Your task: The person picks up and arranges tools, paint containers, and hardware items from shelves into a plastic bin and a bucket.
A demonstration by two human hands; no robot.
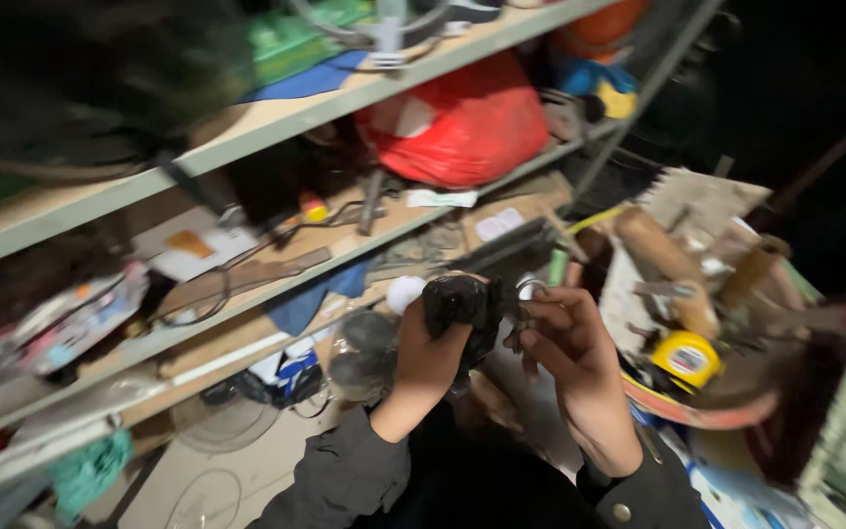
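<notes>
— What is held by the left hand [430, 355]?
— A crumpled black plastic bag [459, 304] is gripped in its closed fingers, before the cluttered metal shelf [276, 118].
— And the right hand [562, 345]?
— Its fingers are curled, perhaps pinching the bag's edge.

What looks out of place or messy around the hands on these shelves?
Clutter stands out: tools lie piled loosely at right, with a yellow tape measure tipped among them. A red bag sits crumpled on the shelf. The left hand grips a black bag; the right hand touches it.

Bag [462, 122] on shelf [276, 118] behind hands, tape measure [685, 359] right of right hand [570, 353]
</notes>
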